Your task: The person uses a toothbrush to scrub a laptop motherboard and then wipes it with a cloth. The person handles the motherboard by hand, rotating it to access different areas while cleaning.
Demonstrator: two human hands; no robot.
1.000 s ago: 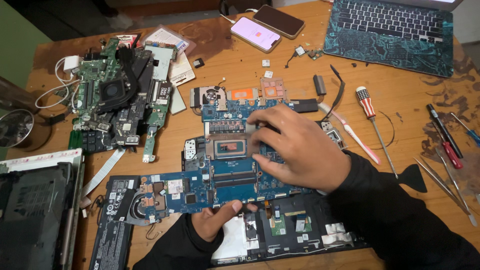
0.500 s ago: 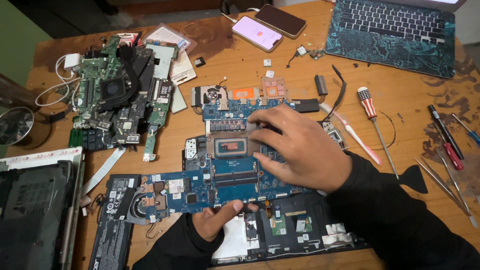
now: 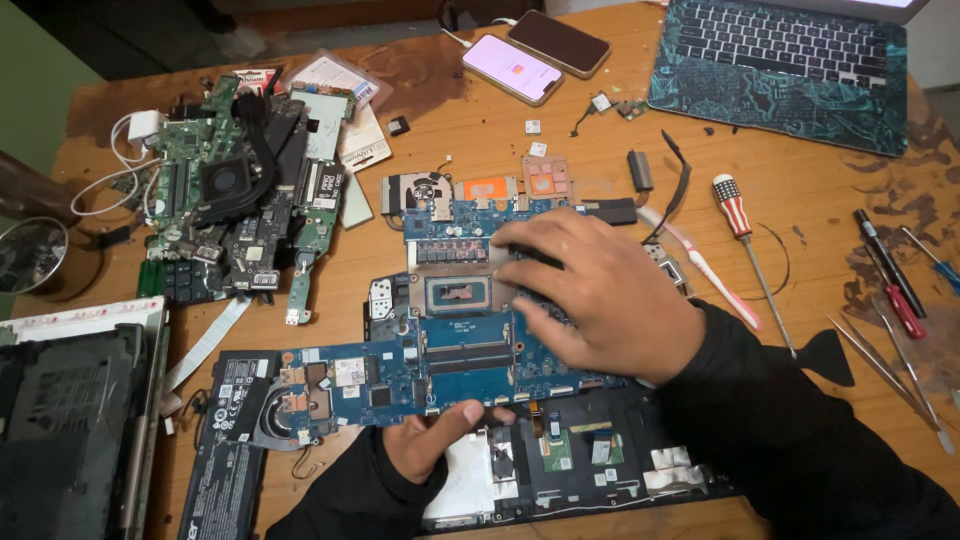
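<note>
- At the far left edge, a black laptop base (image 3: 70,430) lies on the wooden table (image 3: 820,180), with a small round fan (image 3: 30,255) beyond it.
- Farther back on the left sits a green circuit board (image 3: 235,200) with a black cooler on it, and a white cable (image 3: 120,160) curls beside it.
- My left hand (image 3: 430,445) comes up from the near edge; its thumb presses on the near rim of the blue motherboard (image 3: 450,355), and the fingers are tucked under it, so this grip is closed on the board.
- The blue motherboard lies in the middle of the table, over an opened black laptop chassis (image 3: 570,450), with a copper heat sink (image 3: 500,185) at its far end.
- My right hand (image 3: 600,295) lies flat on the right part of the board, fingers spread and pointing left toward the bare processor; this grip is open, pressing and not clasping anything.
- Two phones (image 3: 535,55) lie at the far side of the table.
- Right of my hand lie a white toothbrush (image 3: 700,265) and a striped-handle screwdriver (image 3: 745,225).
- A laptop (image 3: 780,60) with a patterned teal skin sits at the far right.
- At the right edge, red and blue screwdrivers (image 3: 895,280) and metal tweezers (image 3: 885,370) lie well apart from the board.
</note>
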